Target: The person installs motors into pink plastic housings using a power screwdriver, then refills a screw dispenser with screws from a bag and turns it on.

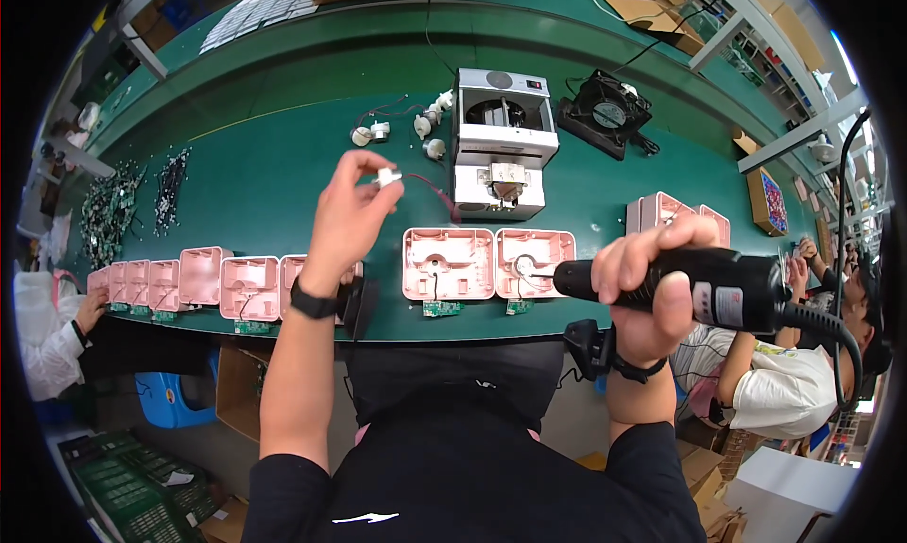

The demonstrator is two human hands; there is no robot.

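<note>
My left hand (pixel 354 208) is raised over the table with its fingers pinched on a small white motor-like part (pixel 386 177), from which thin dark-red wires trail to the right. In my right hand (pixel 652 274) is a black electric screwdriver (pixel 756 293) with a cable at its back end. Its thin bit points left, over the right one of two pink plastic housings (pixel 557 250), by a round white part (pixel 524 265) set inside. Whether the bit touches cannot be told. Beside it stands the left pink housing (pixel 416 246). A green circuit board (pixel 441 309) hangs from it by wires.
Behind the housings stands a grey-white screw feeder (pixel 505 146), with a black fan (pixel 605 113) to its right. Several white motor-like parts (pixel 425 123) lie left of it. A row of pink housings (pixel 248 288) and wire heaps (pixel 113 208) fill the left. Co-workers sit on both sides.
</note>
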